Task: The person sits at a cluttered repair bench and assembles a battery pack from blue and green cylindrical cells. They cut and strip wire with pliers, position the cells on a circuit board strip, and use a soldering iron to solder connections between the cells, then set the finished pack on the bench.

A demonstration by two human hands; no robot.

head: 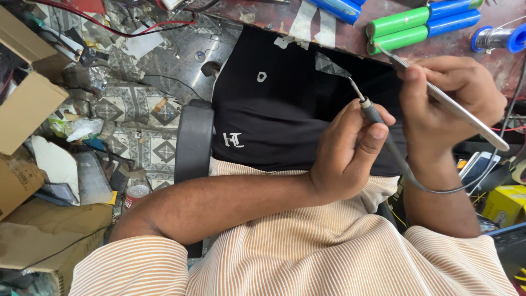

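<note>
Messy workshop, tiled floor (137,104) with boxes, reddish desk (383,22) at top. Left hand (350,153) fingers pinch soldering pen (368,107), tip slanting up-left. Right hand (449,98) fingers pinch metal tweezers (466,115), long way slanting toward green and blue batteries (422,24). Right hand nearer batteries.

Green cylindrical cells (399,23) and blue cylindrical cells (453,22) lie on the reddish-brown tabletop (383,41). Right of the cells sits a solder spool (501,38) with blue rims. Below the cells are the silver tweezers (455,109), the grey-handled soldering iron (372,112), a black cloth (274,109) and a shirt (307,246) in orange-and-white stripes. The floor tiles (137,104) have a grey diamond pattern.
</note>
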